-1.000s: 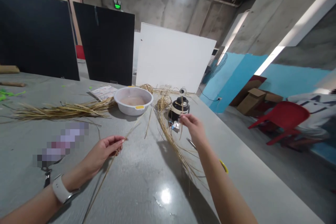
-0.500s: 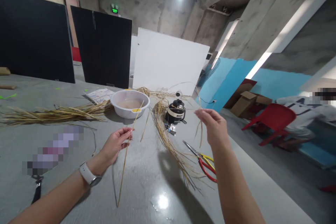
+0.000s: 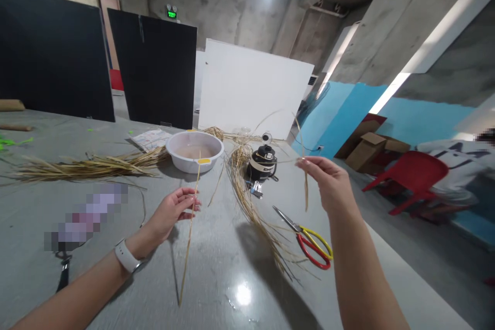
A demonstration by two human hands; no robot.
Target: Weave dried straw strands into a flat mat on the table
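Observation:
My left hand [image 3: 172,211] pinches a long pale straw stalk [image 3: 189,240] that hangs nearly upright, its lower tip close to the grey table [image 3: 216,278]. My right hand [image 3: 328,180] is raised above the table's right side, fingers closed on a thin bent straw strand [image 3: 304,175] that curves up and droops down beside the hand. Between the hands a loose bundle of straw [image 3: 255,216] trails across the table. Red and yellow scissors [image 3: 311,245] lie just under my right forearm.
A white basin [image 3: 194,150] holding liquid stands at the back, next to a small black pot [image 3: 264,162] and a long pile of straw [image 3: 85,167]. Black and white boards stand behind. A person sits at the far right by a red chair [image 3: 410,178].
My right hand lifted a strand off the bundle by the pot and rose to the right. My left hand raised its stalk from lying on the table to nearly upright.

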